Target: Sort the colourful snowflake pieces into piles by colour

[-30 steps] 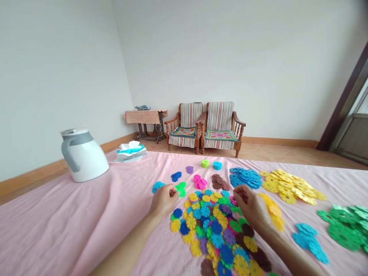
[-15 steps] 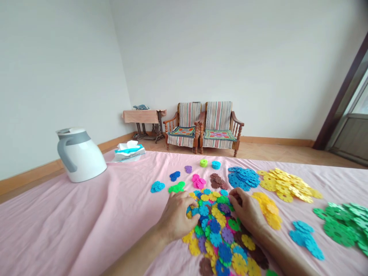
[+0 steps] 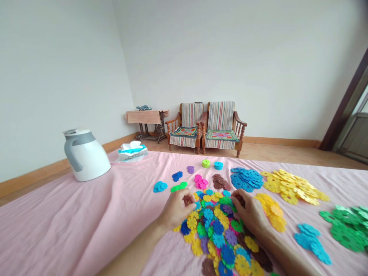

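Jug (image 3: pixel 93 163) is seen well left of the fingers. The left hand (image 3: pixel 178 207) is curled at the pile's left edge, thumb slightly parted from the fingers; whether anything is held cannot be told. Between both sets of fingers, a mixed pile (image 3: pixel 214 234) of notched discs is spread. Thin, light, stiff plastic is suggested, possibly slippery; discs are best pinched by the rim. The right hand (image 3: pixel 247 205) is bent at the pile's right edge, fingertips drawn close, any hold hidden.
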{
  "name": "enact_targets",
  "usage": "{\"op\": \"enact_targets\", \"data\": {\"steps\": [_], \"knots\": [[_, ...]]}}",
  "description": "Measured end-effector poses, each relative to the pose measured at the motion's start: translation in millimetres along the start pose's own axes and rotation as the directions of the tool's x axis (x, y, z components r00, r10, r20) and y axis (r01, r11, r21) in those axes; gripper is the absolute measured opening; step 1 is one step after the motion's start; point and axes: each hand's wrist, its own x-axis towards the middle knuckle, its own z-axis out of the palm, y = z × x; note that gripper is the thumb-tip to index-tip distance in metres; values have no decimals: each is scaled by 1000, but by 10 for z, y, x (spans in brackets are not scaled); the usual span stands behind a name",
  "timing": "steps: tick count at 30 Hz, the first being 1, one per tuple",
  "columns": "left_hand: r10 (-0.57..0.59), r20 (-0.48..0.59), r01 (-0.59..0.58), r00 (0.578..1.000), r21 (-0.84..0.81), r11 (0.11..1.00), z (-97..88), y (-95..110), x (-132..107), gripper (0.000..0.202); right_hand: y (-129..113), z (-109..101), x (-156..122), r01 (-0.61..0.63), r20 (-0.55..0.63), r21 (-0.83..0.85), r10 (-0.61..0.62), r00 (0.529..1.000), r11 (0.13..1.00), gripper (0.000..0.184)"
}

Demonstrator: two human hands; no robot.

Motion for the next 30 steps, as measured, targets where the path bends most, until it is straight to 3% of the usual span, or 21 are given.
{"op": "enact_targets", "data": {"steps": [2, 6, 11, 13, 15, 18, 21, 23, 26, 30], "knots": [[-52, -137, 55, 989, 18, 998, -144, -139, 82, 2, 0, -2, -1, 4, 1, -5, -4, 1000, 1000, 18], [-182, -405, 291, 896, 225, 930, -504, -453, 190, 4, 0, -2, -7, 10, -4, -19, -10, 1000, 1000, 18], [-267, -502, 463, 823, 317, 828, -780, -655, 169, 2, -22, -11, -14, 23, 6, -25, -23, 1000, 999, 16], [-223, -537, 459, 814, 359, 812, -797, -668, 159, 4, -44, -20, -17, 29, 8, -28, -29, 1000, 999, 16], [-114, -546, 384, 830, 412, 826, -751, -645, 161, 9, -68, -29, -19, 34, 6, -32, -34, 999, 999, 16], [33, -435, 163, 900, 406, 899, -565, -518, 161, 12, -92, -36, -22, 35, -1, -39, -35, 999, 999, 17], [147, -220, -60, 964, 359, 931, -293, -264, 110, 12, -86, -30, -23, 37, -1, -47, -37, 999, 998, 18], [227, -97, -181, 969, 345, 921, -120, -63, 42, 12, -66, -20, -23, 43, -5, -55, -43, 999, 998, 18], [320, 101, -336, 942, 321, 886, 56, 176, -72, 23, -33, -3, -18, 58, -17, -62, -60, 998, 996, 17], [334, 258, -409, 907, 348, 844, 120, 267, -149, 43, -14, 8, -11, 73, -15, -61, -74, 997, 995, 17]]}}
